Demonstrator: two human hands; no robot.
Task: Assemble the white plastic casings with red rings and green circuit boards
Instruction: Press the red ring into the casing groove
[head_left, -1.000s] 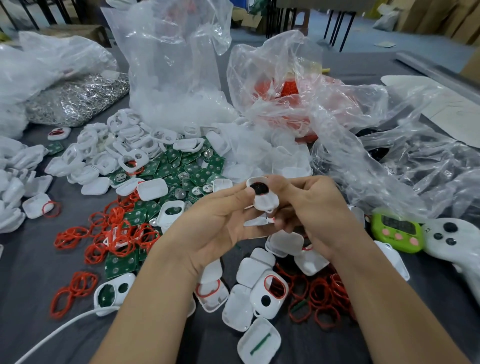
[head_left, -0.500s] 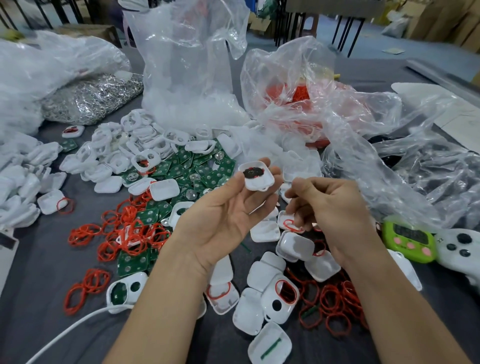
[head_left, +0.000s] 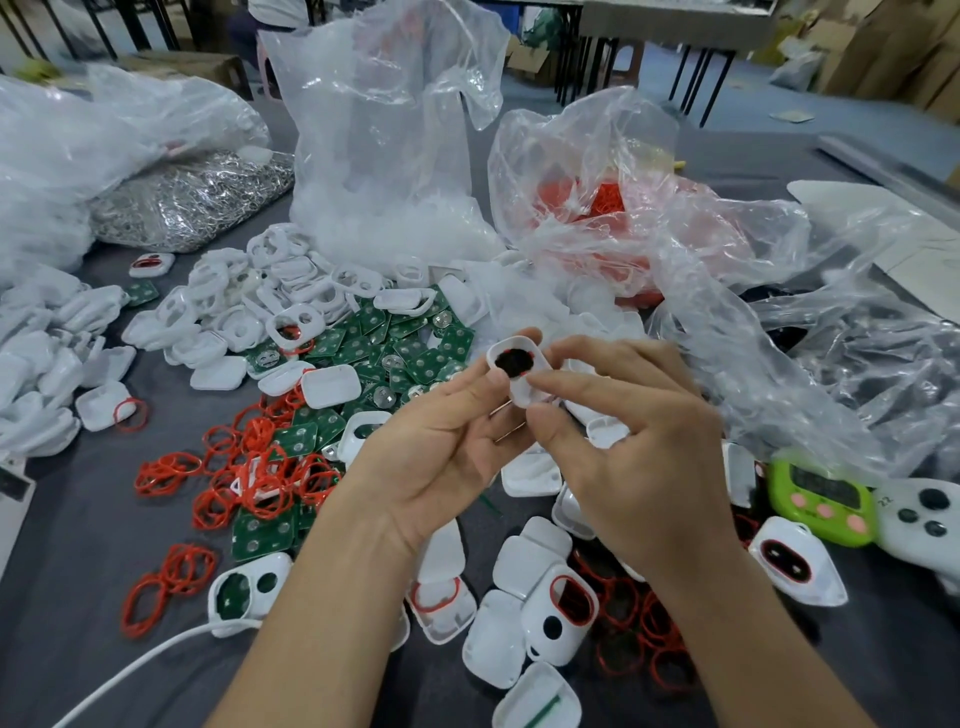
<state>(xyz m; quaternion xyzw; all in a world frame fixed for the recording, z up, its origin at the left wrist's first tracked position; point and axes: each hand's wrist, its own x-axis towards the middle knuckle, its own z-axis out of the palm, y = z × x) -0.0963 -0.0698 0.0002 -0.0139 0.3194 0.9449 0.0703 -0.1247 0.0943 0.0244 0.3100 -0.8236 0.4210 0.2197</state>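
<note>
The right hand (head_left: 623, 447) has closed back onto the casing (head_left: 519, 387), pinching its near end; the left hand (head_left: 447, 441) grips it above the counter (head_left: 78, 545). Seating the ring (head_left: 525, 372) seems the step; next likely needs a board (head_left: 410, 343).

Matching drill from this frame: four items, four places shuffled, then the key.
Items
1. white casing
2. green timer
3. white cable
4. circuit boards

Places
A. near left, running off the bottom of the view
B. far right, beside the white controller
C. loose pile mid-table, beyond the left hand
D. off the table, pinched between the left hand and right hand

Pairs: 1-D, 2-B, 3-A, 4-C
</note>
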